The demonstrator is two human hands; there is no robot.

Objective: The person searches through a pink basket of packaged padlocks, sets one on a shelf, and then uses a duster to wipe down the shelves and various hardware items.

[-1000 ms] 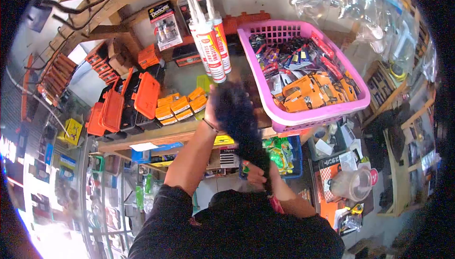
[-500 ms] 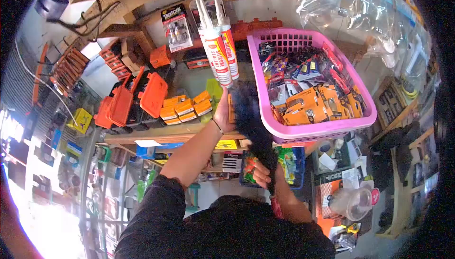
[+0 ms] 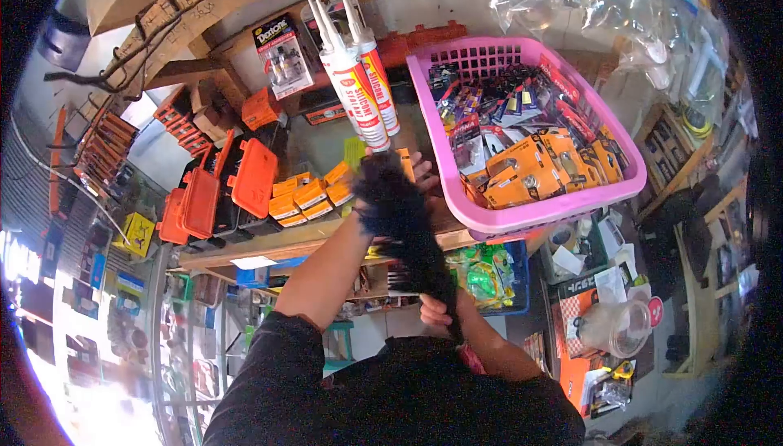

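A black duster (image 3: pixel 400 209) with a fluffy head, smeared by motion, slants up across the middle of the view. My right hand (image 3: pixel 436 313) is closed around its lower end, near my chest. Behind the duster head, my left hand (image 3: pixel 422 172) reaches over the shelf. Its fingertips show at the right side of a small orange box (image 3: pixel 405 163), which it appears to grip; the palm and thumb are hidden by the duster. Silicone sealant tubes (image 3: pixel 356 95) stand upright just beyond. Small orange-and-white boxes (image 3: pixel 306 195) sit in stacks to the left.
A pink basket (image 3: pixel 563 211) full of packaged goods stands on the right of the wooden shelf (image 3: pixel 245 249). Black cases with orange lids (image 3: pixel 257 177) line the left. Plastic bags (image 3: pixel 603 6) hang at upper right. A clear jar (image 3: pixel 616 328) stands lower right.
The duster has swung leftward and now covers most of my left hand, whose fingers show on its right side. The view has shifted slightly.
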